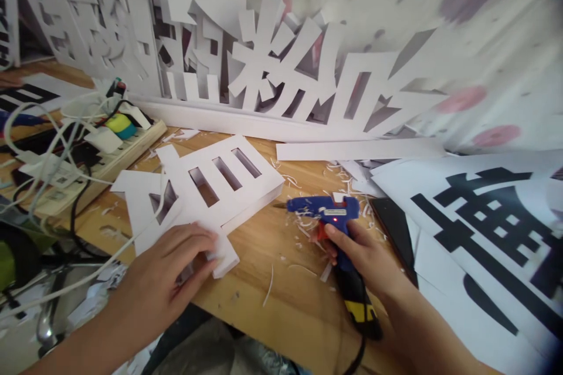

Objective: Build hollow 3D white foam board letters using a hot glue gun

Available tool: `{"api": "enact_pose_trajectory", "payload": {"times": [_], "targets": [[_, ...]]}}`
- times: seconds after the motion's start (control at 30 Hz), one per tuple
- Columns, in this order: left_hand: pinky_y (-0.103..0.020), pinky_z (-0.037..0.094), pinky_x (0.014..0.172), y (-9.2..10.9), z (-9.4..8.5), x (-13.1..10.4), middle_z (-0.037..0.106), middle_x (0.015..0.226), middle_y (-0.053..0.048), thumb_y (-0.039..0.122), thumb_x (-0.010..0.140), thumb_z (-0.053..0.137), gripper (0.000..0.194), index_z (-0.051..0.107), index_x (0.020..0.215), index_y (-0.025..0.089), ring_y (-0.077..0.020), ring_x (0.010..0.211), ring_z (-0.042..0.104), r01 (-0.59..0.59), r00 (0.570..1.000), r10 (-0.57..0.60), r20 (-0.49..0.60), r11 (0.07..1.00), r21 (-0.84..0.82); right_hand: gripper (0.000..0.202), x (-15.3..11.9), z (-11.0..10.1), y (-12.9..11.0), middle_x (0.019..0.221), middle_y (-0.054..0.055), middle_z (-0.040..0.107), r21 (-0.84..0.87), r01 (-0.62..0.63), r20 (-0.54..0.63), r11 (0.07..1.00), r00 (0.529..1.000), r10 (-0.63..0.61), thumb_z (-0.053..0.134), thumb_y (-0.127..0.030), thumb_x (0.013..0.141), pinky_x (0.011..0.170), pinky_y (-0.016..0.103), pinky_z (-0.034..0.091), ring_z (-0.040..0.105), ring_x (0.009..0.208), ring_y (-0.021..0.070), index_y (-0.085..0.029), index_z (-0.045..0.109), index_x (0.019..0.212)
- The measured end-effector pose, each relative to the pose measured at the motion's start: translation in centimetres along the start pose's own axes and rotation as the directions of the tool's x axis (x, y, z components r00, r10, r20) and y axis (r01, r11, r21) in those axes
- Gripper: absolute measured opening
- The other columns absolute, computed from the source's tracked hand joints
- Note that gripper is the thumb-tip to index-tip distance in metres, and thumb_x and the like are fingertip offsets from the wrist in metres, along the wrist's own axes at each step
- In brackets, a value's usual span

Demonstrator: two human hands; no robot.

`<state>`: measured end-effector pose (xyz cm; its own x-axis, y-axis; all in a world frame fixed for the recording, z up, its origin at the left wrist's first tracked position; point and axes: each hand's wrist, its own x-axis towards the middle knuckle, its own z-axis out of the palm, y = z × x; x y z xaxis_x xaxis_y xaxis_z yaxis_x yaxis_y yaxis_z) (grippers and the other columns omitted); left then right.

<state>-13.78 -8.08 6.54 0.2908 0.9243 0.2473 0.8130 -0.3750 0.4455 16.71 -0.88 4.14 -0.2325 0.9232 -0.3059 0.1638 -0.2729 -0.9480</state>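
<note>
A white foam-board character (229, 176) with rectangular cut-outs lies on the wooden table at centre left. My left hand (187, 258) pinches its near end, thumb below and fingers on top. In my right hand (352, 246) is a blue glue gun (323, 207) with a red trigger and a small lit red light. Its nozzle points left toward the character without touching it. A black and yellow cable end hangs below the grip.
White cut-out characters (290, 64) lean against the wall at the back. Power strips with tangled cables (83, 158) sit at left. Printed sheets (440, 293) and a dark phone-like slab (393, 231) lie at right. Scraps litter the table (272, 316).
</note>
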Motion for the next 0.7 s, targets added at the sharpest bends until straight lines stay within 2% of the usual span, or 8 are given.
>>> {"api": "enact_pose_trajectory", "payload": {"times": [0.07,0.17,0.23,0.37,0.47,0.53,0.6,0.7], "targets": [[-0.031,0.049,0.082,0.1,-0.3,0.5,0.058,0.103,-0.002,0.031,0.090,0.049,0.009,0.053,0.097,0.026,-0.0185,0.098,0.056,0.029,0.998,-0.027,0.055,0.999,-0.024,0.041,-0.4,-1.3,0.6,0.058,-0.004,0.051,-0.001,0.049,-0.084,0.999,0.995,-0.049,0.062,-0.059,0.075,0.047,0.022,0.037,0.046,0.051,0.0086,-0.018,0.055,0.079],[-0.032,0.048,0.078,0.0,-0.8,1.4,0.055,0.100,-0.002,0.032,0.090,0.048,0.010,0.054,0.092,0.025,-0.0184,0.091,0.055,0.065,0.985,-0.056,0.165,0.997,-0.049,0.044,-0.9,-2.6,1.3,0.055,-0.003,0.050,0.004,0.059,-0.230,0.998,0.972,-0.056,0.066,-0.061,0.070,0.044,0.021,0.035,0.045,0.049,0.0095,-0.018,0.056,0.078],[-0.033,0.046,0.081,-0.2,-1.1,2.0,0.054,0.102,-0.002,0.030,0.090,0.047,0.010,0.055,0.091,0.024,-0.0191,0.094,0.053,0.063,0.973,-0.047,0.224,0.996,-0.065,0.048,-1.2,-3.2,1.7,0.053,-0.004,0.050,0.015,0.046,-0.303,0.999,0.952,-0.040,0.067,-0.062,0.067,0.042,0.021,0.033,0.045,0.048,0.0100,-0.017,0.057,0.079],[-0.035,0.042,0.087,-0.6,-1.4,2.9,0.054,0.105,-0.002,0.028,0.089,0.048,0.010,0.057,0.089,0.024,-0.0197,0.099,0.049,0.032,0.953,0.004,0.303,0.993,-0.113,0.048,-0.9,-3.7,2.9,0.050,-0.004,0.049,-0.017,0.032,-0.422,0.999,0.906,-0.036,0.063,-0.063,0.069,0.041,0.024,0.032,0.046,0.045,0.0122,-0.017,0.059,0.085],[-0.036,0.041,0.088,-0.8,-1.5,3.1,0.054,0.105,-0.002,0.029,0.088,0.049,0.010,0.057,0.088,0.024,-0.0201,0.099,0.049,0.015,0.949,0.025,0.314,0.992,-0.125,0.047,0.0,-4.0,3.8,0.051,-0.003,0.052,-0.202,-0.025,-0.569,0.979,0.817,-0.097,0.061,-0.061,0.070,0.047,0.028,0.037,0.050,0.048,0.0158,-0.017,0.059,0.087],[-0.035,0.040,0.087,-0.8,-1.5,3.1,0.054,0.103,-0.002,0.030,0.088,0.048,0.011,0.057,0.087,0.024,-0.0202,0.098,0.048,0.005,0.950,0.036,0.312,0.992,-0.130,0.047,0.7,-4.1,4.1,0.055,0.000,0.056,-0.365,-0.098,-0.629,0.926,0.759,-0.168,0.058,-0.060,0.071,0.053,0.031,0.041,0.053,0.052,0.0191,-0.016,0.059,0.090],[-0.035,0.040,0.086,-0.8,-1.4,3.1,0.054,0.102,-0.002,0.031,0.088,0.048,0.011,0.056,0.087,0.023,-0.0203,0.098,0.048,-0.004,0.954,0.042,0.298,0.992,-0.128,0.049,1.3,-4.3,4.1,0.061,0.002,0.060,-0.491,-0.149,-0.646,0.858,0.723,-0.244,0.055,-0.059,0.073,0.058,0.033,0.043,0.057,0.059,0.0223,-0.015,0.060,0.096],[-0.036,0.038,0.085,-0.4,-0.9,3.3,0.054,0.101,-0.002,0.028,0.088,0.048,0.009,0.054,0.085,0.023,-0.0208,0.097,0.048,-0.016,0.964,0.046,0.262,0.993,-0.116,0.054,2.1,-4.5,3.8,0.073,0.007,0.064,-0.579,-0.190,-0.645,0.793,0.702,-0.303,0.048,-0.058,0.077,0.064,0.034,0.044,0.061,0.071,0.0261,-0.014,0.059,0.107]]}}
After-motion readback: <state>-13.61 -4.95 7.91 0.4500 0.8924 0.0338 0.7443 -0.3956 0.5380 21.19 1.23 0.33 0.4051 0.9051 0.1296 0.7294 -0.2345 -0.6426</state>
